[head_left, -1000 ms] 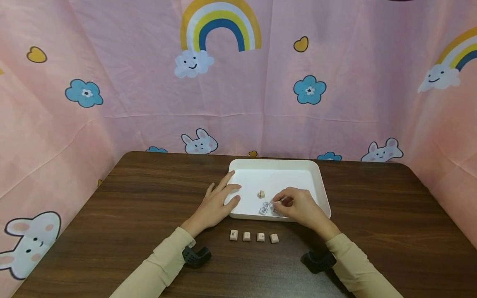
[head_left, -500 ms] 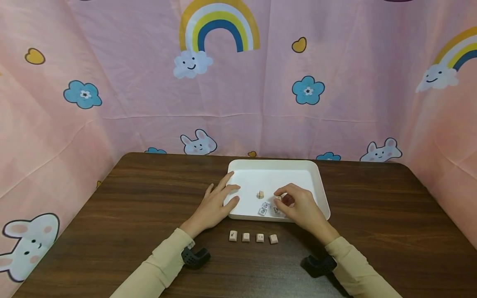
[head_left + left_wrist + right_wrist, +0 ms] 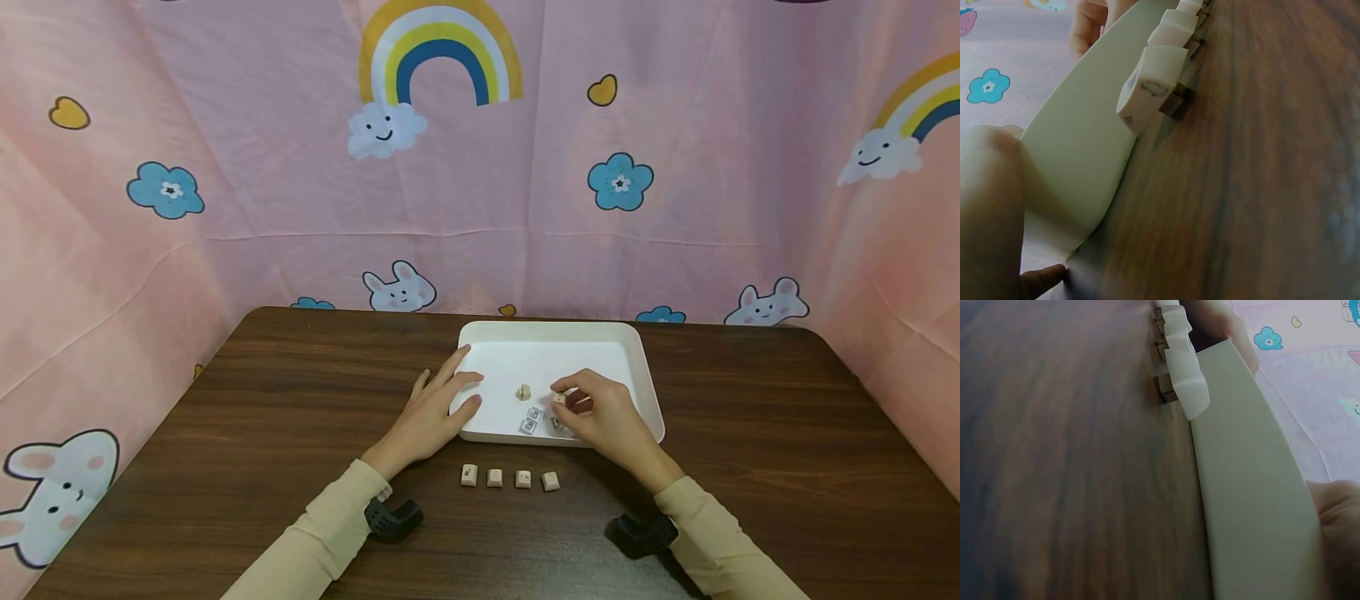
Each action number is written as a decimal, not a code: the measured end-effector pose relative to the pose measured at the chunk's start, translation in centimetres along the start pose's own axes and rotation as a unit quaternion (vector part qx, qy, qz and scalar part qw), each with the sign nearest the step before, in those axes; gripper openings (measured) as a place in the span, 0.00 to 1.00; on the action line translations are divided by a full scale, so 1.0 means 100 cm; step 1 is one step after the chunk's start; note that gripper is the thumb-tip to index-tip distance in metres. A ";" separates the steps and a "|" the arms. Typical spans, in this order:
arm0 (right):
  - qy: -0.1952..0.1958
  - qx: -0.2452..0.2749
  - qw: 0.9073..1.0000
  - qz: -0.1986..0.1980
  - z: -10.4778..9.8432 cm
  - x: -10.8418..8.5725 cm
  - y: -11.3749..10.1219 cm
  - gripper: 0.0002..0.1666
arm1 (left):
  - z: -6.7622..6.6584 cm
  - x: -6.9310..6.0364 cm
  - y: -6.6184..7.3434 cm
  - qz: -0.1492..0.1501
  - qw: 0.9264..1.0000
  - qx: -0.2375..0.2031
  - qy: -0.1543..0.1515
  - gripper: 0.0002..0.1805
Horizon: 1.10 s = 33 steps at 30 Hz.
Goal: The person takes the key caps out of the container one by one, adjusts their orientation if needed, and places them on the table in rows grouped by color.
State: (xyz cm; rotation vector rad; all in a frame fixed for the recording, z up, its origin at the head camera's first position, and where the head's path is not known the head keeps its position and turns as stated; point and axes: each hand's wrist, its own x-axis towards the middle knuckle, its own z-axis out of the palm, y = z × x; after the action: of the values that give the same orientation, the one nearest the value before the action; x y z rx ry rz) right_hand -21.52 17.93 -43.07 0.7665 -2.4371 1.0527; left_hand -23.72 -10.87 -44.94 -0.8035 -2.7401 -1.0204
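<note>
Shows a small cream cap (image 3: 559, 399) pinched between thumb and fingertips of the right hand (image 3: 607, 412), over the near right part of the white tray (image 3: 547, 332); well apart from the left hand (image 3: 431, 412), with that hand released, fingers spread and laid along the tray's left rim; to the left of the pinch, on the tray floor between the two hands, a second cream cap (image 3: 524, 392); nearer the front rim, just beside the right fingertips, two grey-marked squares (image 3: 528, 426), touching or nearly so; beneath the right hand, a partly hidden marked piece (image 3: 557, 423); outside the front rim, on the dark wooden table (image 3: 315, 400), a row of four cream caps (image 3: 468, 475) set slightly apart, between the wrists; in the left wrist view, dark printed marks on the nearest cap of the row (image 3: 1150, 84); behind the table, a pink curtain (image 3: 285, 167) with rainbows, flowers and rabbits.
</note>
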 end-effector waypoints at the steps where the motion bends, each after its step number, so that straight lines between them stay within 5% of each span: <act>1: 0.001 0.002 1.000 -0.001 0.000 0.000 0.000 0.14 | 0.000 0.000 0.000 0.000 1.000 0.000 0.000 0.21; 33: 0.002 -0.029 0.999 -0.013 0.001 0.000 0.001 0.10 | -0.001 -0.001 0.000 0.004 1.000 -0.003 0.003 0.19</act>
State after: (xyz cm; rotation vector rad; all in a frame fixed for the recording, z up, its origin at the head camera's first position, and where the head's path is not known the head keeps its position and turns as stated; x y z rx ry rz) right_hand -21.58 17.91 -43.22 0.7744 -2.4365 0.9677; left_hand -23.61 -10.94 -44.90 -0.8108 -2.7282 -1.0284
